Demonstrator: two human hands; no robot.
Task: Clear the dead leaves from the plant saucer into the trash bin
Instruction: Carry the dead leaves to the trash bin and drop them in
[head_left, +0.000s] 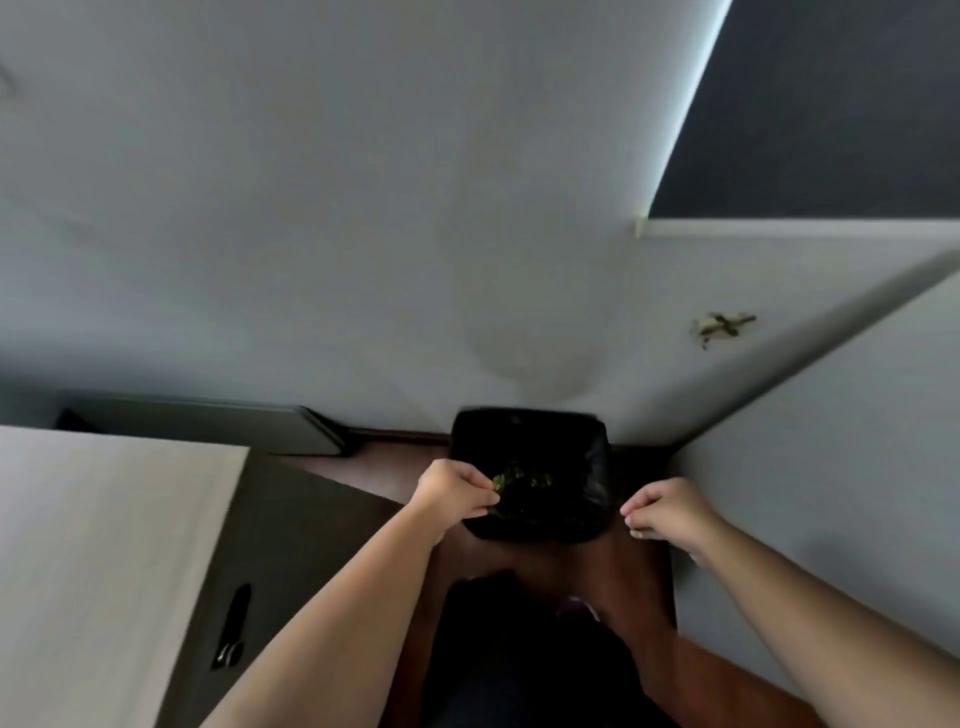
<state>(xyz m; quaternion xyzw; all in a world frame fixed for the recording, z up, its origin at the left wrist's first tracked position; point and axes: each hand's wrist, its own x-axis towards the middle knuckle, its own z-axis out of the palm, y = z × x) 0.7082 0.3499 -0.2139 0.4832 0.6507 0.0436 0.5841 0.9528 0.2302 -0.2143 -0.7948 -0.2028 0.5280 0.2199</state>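
Observation:
A black-lined trash bin (535, 431) stands on the floor in the corner below me. Green-brown leaves (524, 475) lie inside it. My left hand (454, 491) hovers over the bin's left rim, fingertips pinched on a small leaf piece (497, 482). My right hand (670, 512) hangs just right of the bin with fingers curled, and nothing shows in it. The plant saucer is out of view.
A pale cabinet top (104, 545) with a dark side panel and handle (234, 623) stands to the left. A wall (831, 467) closes the right side. A dried leaf scrap (719, 326) clings to the back wall. Dark wooden floor (644, 582) surrounds the bin.

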